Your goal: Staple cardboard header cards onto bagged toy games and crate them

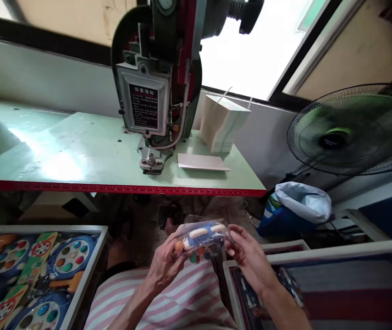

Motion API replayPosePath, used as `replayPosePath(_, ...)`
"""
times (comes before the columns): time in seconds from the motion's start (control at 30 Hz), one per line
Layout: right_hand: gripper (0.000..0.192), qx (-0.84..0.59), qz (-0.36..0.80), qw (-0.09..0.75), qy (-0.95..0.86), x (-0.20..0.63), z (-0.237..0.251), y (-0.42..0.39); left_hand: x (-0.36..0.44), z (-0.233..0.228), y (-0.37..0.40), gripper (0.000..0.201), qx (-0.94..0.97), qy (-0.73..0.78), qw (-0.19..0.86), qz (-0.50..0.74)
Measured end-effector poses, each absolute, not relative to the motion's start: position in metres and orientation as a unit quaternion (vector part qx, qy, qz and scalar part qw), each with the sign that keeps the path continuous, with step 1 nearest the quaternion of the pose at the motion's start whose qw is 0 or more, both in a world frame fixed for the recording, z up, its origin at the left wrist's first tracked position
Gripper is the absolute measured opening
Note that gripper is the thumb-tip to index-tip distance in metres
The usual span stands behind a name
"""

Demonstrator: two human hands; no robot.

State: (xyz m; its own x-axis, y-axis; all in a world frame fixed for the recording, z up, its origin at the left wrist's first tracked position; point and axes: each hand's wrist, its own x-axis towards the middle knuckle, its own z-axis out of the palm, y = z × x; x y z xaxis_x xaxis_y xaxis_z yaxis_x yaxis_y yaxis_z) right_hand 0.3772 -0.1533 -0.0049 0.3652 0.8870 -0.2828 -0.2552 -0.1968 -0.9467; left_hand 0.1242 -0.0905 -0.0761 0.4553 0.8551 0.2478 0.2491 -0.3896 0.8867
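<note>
Head view: left hand (164, 266) and right hand (251, 259) both gripped a bagged toy (201, 236) over the lap, below the green table (79, 156). Machine (157, 82) warning plate (144, 106) bore illegible characters.

Pale green table (89, 151) edged in red, grey-and-red machine (157, 82) standing on it, cream card (202, 162) beside that machine, blue-and-orange bagged toy (202, 236) below the table, pink-and-white striped shirt (185, 298) beneath.

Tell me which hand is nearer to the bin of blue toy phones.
Left. The left hand holds the bagged toy just right of the bin; the right hand grips the bag's far end.
</note>
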Motion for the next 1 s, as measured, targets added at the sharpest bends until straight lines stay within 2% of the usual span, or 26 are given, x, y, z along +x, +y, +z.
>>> replayPosePath(0.13, 0.042, -0.688, 0.272, 0.48, -0.472, 0.389, 0.014, -0.144, 0.115, -0.081, -0.086, 0.024, 0.748, 0.386, 0.411, 0.35)
replayPosePath(0.23, 0.039, -0.607, 0.189, 0.365, -0.681, 0.373, 0.036, -0.127, 0.116, -0.081, -0.087, 0.024, 0.763, 0.393, 0.39, 0.333)
replayPosePath(0.33, 0.038, -0.526, 0.208, 0.296, -0.77, 0.344, 0.045, -0.106, 0.118, -0.079, -0.088, 0.028, 0.774, 0.41, 0.367, 0.312)
replayPosePath(0.43, 0.025, -0.509, 0.318, 0.29, -0.745, 0.321, 0.043, -0.088, 0.115, -0.078, -0.087, 0.029, 0.782, 0.419, 0.353, 0.297)
replayPosePath(0.5, 0.033, -0.486, 0.41, 0.3, -0.712, 0.314, 0.042, -0.082, 0.11, -0.078, -0.084, 0.03, 0.787, 0.418, 0.345, 0.294)
replayPosePath(0.57, 0.04, -0.476, 0.451, 0.329, -0.679, 0.311, 0.041, -0.079, 0.104, -0.075, -0.081, 0.03, 0.788, 0.41, 0.345, 0.305)
replayPosePath(0.7, 0.047, -0.499, 0.456, 0.357, -0.644, 0.306, 0.044, -0.08, 0.094, -0.059, -0.075, 0.039, 0.789, 0.383, 0.341, 0.336)
replayPosePath(0.9, 0.053, -0.488, 0.488, 0.379, -0.616, 0.29, 0.049, -0.079, 0.093, -0.044, -0.071, 0.036, 0.803, 0.383, 0.303, 0.341)
replayPosePath(1.0, 0.051, -0.472, 0.478, 0.345, -0.655, 0.297, 0.052, -0.077, 0.085, -0.042, -0.068, 0.04, 0.795, 0.383, 0.316, 0.348)
